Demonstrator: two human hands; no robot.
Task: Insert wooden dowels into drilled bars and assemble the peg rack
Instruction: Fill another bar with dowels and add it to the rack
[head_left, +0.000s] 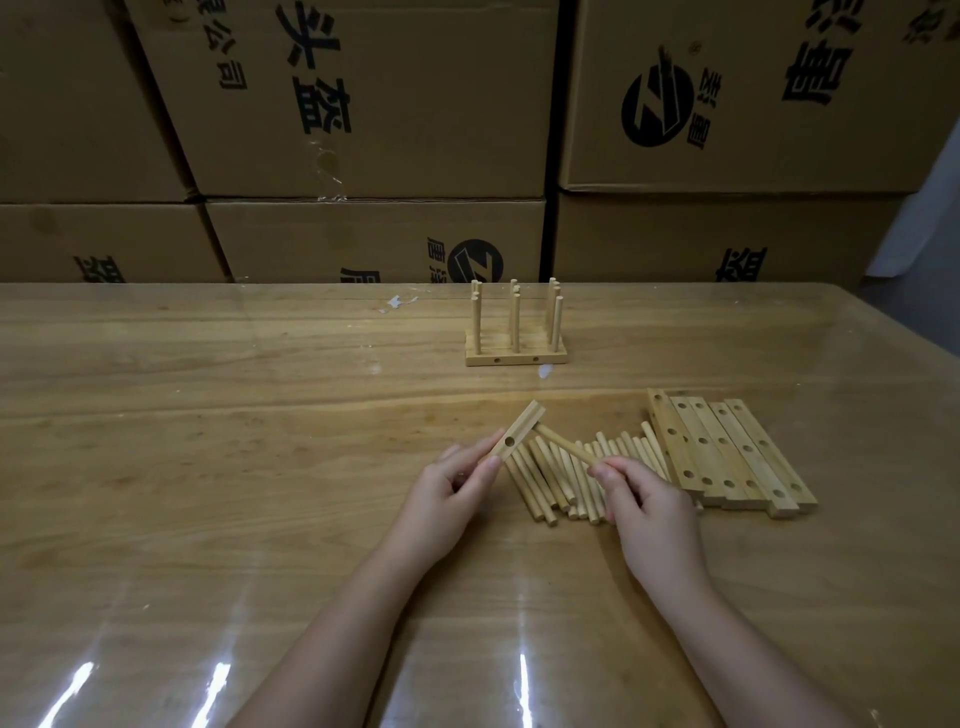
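Left hand (447, 493) grips a pale drilled bar (522, 428), right hand (649, 499) pinches a dowel (566, 446), seemingly touching it.

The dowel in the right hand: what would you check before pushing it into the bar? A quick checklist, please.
1. Grip of the left hand on the bar: ok, it pinches the near end.
2. Grip of the right hand on the dowel: ok, pinched at one end.
3. The hole faces up and is unblocked: ok.
4. Free dowel tip lined up with that hole: not ok, it sits further along the bar.
5. Dowel thickness suits the hole: cannot tell.
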